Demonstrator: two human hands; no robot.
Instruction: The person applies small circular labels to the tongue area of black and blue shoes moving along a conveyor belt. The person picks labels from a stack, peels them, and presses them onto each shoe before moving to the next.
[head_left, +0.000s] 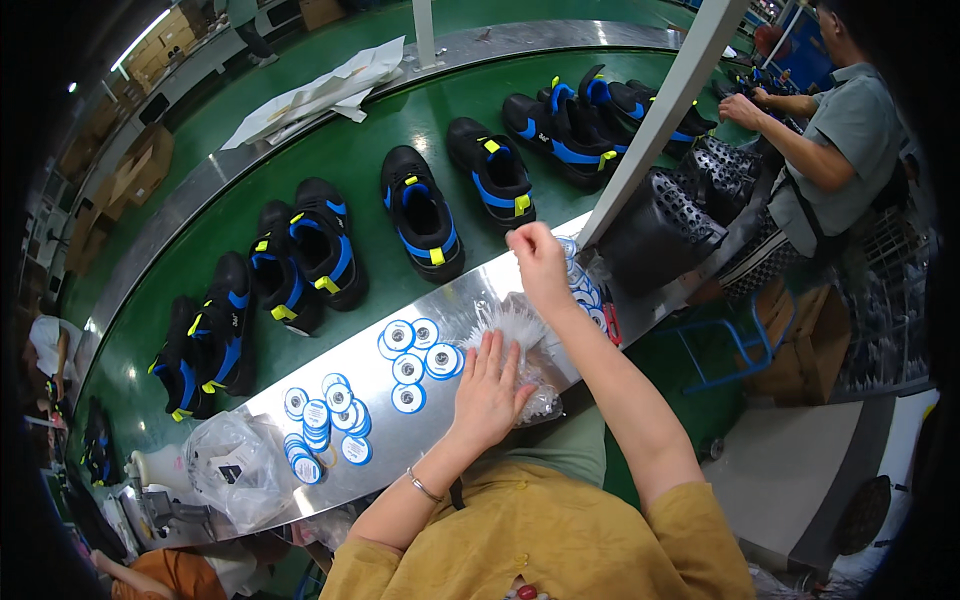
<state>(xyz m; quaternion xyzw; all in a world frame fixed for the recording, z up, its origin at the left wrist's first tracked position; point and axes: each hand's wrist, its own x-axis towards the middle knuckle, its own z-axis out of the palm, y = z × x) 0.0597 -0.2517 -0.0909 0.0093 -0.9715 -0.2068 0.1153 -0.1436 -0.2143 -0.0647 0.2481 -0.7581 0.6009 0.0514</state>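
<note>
- Plastic bag [541,402] of thin white pieces lies on the steel counter [392,452] beneath the left hand [486,393], its fingers extended.
- Right hand [538,262] curls into a loose fist near a black-and-blue shoe [487,165].
- Blue-rimmed discs [408,369] sit left of the bag.

Left hand [487,388] flat, palm down, right hand [538,262] curled

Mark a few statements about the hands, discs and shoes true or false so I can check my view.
1. The left hand rests on the clear bag of thin white pieces. True.
2. The right hand lies flat on the bag too. False: its fingers are curled, away from the bag.
3. Black shoes stand on the green surface. True.
4. The round discs lie among the shoes. False: they lie on the metal ledge.
</note>
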